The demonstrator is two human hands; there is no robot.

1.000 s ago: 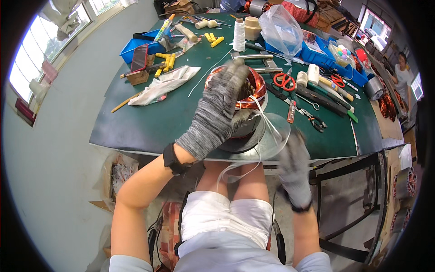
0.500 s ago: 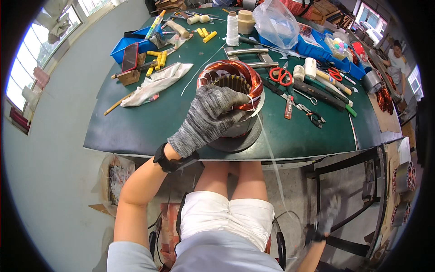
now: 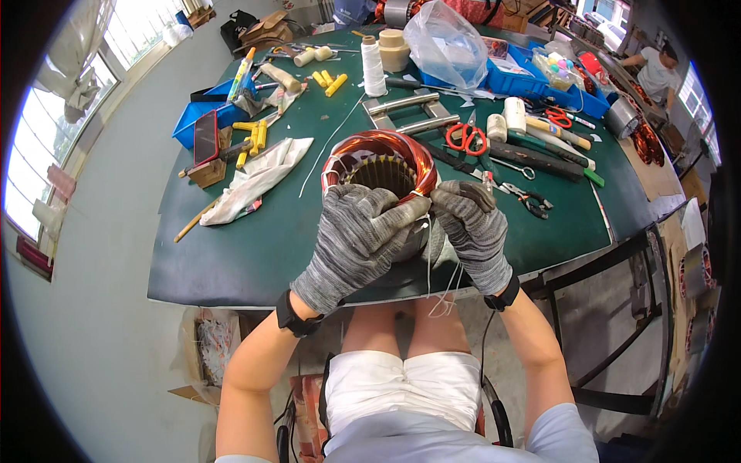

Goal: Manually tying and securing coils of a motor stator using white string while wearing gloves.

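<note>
A motor stator with a ring of copper windings (image 3: 419,153) stands at the table's near edge, its slotted bore facing up. My left hand (image 3: 356,233), in a grey knit glove, rests over the stator's near side, thumb and fingers closed at the winding's near right. Close beside it my right hand (image 3: 475,229), gloved alike, pinches at the coil's right edge. White lacing cord (image 3: 429,266) runs from between the hands and hangs in loose loops past the table edge. Both hands hide the stator's lower body, and the fingertips partly cover the cord.
Right of the stator lie red-handled scissors (image 3: 466,139), pliers (image 3: 528,199) and several rods. A white thread spool (image 3: 373,69) stands behind it. At left are a cloth (image 3: 258,181), a phone (image 3: 206,137) and a blue bin (image 3: 185,127). Another person (image 3: 656,76) is at far right.
My right hand has come up from low on the right to the stator's right edge. The long taut cord now hangs in loose loops. The left hand stays on the winding.
</note>
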